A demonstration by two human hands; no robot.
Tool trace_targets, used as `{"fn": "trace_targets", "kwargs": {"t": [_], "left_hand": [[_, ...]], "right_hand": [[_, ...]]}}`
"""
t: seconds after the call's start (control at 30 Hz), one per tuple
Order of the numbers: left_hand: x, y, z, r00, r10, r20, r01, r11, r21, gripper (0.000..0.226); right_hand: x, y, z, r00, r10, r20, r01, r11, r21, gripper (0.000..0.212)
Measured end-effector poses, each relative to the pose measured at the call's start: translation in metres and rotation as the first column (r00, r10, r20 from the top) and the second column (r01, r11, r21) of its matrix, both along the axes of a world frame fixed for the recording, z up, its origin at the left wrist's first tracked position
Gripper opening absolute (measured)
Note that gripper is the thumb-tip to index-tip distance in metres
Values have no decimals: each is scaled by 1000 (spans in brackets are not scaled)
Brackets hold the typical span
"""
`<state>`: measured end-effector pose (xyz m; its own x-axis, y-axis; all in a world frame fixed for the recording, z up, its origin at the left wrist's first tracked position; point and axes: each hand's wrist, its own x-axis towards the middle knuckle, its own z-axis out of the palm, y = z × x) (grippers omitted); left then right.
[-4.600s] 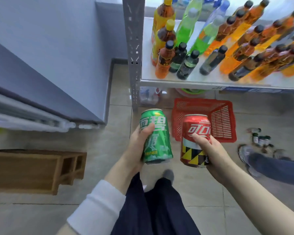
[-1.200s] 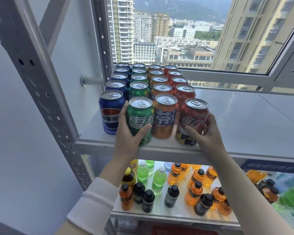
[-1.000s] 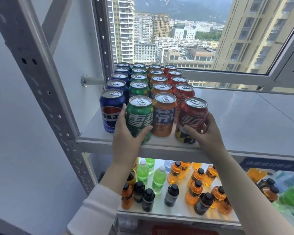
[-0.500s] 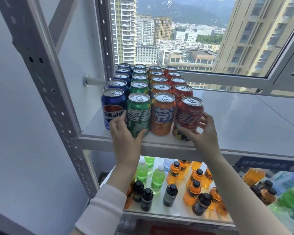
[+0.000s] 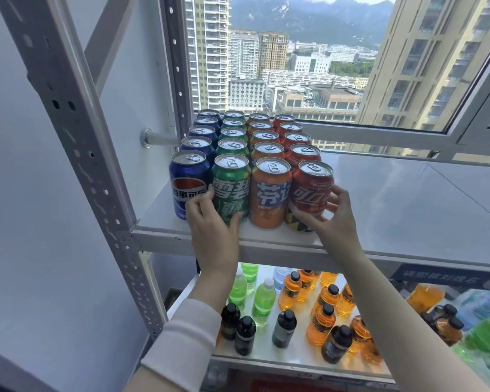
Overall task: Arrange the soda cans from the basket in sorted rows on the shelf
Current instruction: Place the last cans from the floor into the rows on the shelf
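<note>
We seat the front row, left hand [image 5: 210, 230] gripping the Sprite can [image 5: 231, 188], right hand [image 5: 335, 222] gripping the Coca-Cola can [image 5: 311, 190]; next we likely let go gently.

Daylit window [image 5: 323, 66] shows high-rises [image 5: 207, 52] and mountains [image 5: 309, 15] beside a pale wall [image 5: 17, 222].
</note>
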<state>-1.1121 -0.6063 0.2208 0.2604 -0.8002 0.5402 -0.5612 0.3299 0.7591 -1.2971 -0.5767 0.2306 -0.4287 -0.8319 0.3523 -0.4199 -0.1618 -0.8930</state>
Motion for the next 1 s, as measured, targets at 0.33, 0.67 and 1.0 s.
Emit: {"fn": "trace_targets", "kwargs": {"t": [0.33, 0.67, 1.0], "left_hand": [[-3, 1, -1, 1000, 5, 3, -5, 1000, -26, 58], [-9, 1, -1, 999, 36, 18, -36, 999, 27, 59], [-11, -3, 47, 941, -185, 285, 275, 906, -322, 62]], "right_hand": [[-7, 5, 1, 998, 54, -31, -54, 999, 7, 76], [-6, 4, 4, 998, 51, -28, -51, 999, 3, 75], [-11, 7, 10, 985, 173, -20, -171, 983, 59, 78]]}}
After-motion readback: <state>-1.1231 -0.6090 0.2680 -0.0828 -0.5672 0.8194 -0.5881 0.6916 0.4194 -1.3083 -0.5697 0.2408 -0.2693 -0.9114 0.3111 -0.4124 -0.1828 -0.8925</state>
